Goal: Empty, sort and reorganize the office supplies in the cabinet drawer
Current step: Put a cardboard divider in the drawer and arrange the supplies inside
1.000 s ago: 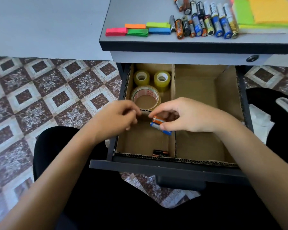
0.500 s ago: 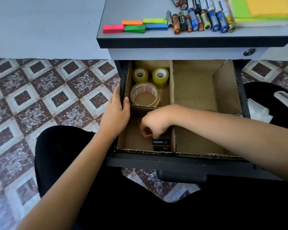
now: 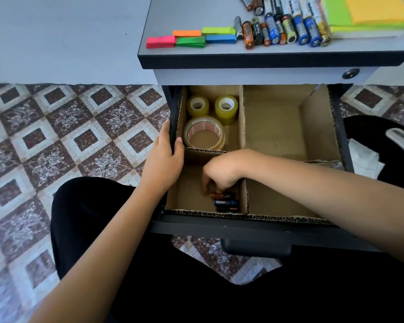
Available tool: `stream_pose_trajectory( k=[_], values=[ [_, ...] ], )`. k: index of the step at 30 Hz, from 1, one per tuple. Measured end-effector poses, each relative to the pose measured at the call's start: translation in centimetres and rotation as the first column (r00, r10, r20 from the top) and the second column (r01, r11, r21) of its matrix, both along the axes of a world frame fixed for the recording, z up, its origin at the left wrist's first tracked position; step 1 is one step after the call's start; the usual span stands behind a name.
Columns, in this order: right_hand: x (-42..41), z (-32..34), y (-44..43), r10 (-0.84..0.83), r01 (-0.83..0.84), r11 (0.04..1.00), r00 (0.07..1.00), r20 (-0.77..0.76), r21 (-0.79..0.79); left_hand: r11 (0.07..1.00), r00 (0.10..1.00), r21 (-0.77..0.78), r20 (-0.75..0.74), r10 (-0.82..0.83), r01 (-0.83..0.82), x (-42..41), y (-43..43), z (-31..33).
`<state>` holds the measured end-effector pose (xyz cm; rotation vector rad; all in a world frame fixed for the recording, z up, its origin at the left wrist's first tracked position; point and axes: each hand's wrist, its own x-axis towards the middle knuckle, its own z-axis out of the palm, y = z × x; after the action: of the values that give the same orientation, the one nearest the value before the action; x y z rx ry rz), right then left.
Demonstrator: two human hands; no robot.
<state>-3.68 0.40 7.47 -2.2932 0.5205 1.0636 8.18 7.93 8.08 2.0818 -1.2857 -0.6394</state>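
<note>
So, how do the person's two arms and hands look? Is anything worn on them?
Both forearms are bare with no sleeves in view. The left hand and the right hand show no gloves, rings, watch or bracelet.

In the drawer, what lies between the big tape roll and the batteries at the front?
In the head view, a low cardboard divider crosses between the big tape roll and the batteries; the right hand reaches over it.

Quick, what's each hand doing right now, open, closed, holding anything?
Left hand: closed on the drawer's left wall.
Right hand: fingers curled down on the orange battery; whether it grips it cannot be told.
</note>
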Motion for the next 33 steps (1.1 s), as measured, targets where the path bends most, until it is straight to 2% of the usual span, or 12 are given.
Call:
stream_pose_trajectory(
  k=[3, 7, 11, 16, 20, 25, 28, 30, 33],
  values=[
    [-0.2, 0.3, -0.1, -0.069, 0.072, 0.994, 0.997, -0.030, 0.076, 1.000, 1.000, -0.003, -0.006, 0.001, -0.001, 0.0, 0.0, 0.0],
    [-0.2, 0.3, -0.1, -0.090, 0.097, 0.991, 0.993, -0.077, 0.087, 1.000, 1.000, 0.002, -0.014, 0.001, -0.001, 0.1, 0.0, 0.0],
    [-0.2, 0.5, -0.1, -0.073, 0.077, 0.994, 0.996, -0.055, 0.080, 1.000, 1.000, -0.002, -0.017, 0.001, -0.001, 0.0, 0.1, -0.1],
    [-0.7, 1.9, -0.2, -0.086, 0.074, 0.993, 0.989, 0.124, 0.092, 1.000, 1.000, 0.007, -0.013, 0.005, -0.005, 0.1, 0.0, -0.1],
    [-2.0, 4.5, -0.1, -0.144, 0.122, 0.988, 0.943, 0.301, 0.092, 1.000, 1.000, 0.005, 0.006, 0.011, -0.011, 0.0, 0.0, -0.1],
    [-4.3, 6.8, 0.1, -0.349, 0.304, 0.937, 0.824, 0.446, 0.171, 0.999, 0.996, -0.022, 0.069, 0.047, -0.046, -0.1, 0.1, 0.1],
    [-5.8, 8.4, 0.0, -0.416, 0.406, 0.902, 0.729, 0.544, 0.147, 0.995, 0.994, -0.100, 0.106, 0.039, -0.028, -0.1, 0.3, 0.2],
    [-6.6, 9.4, -0.4, -0.463, 0.491, 0.861, 0.645, 0.608, 0.135, 0.985, 0.985, -0.172, 0.174, 0.010, 0.021, -0.1, 0.2, 0.6],
    [-7.5, 10.7, -1.3, -0.542, 0.612, 0.769, 0.473, 0.695, 0.183, 0.961, 0.975, -0.269, 0.222, 0.001, 0.060, -0.3, -0.4, 1.8]
  ],
)
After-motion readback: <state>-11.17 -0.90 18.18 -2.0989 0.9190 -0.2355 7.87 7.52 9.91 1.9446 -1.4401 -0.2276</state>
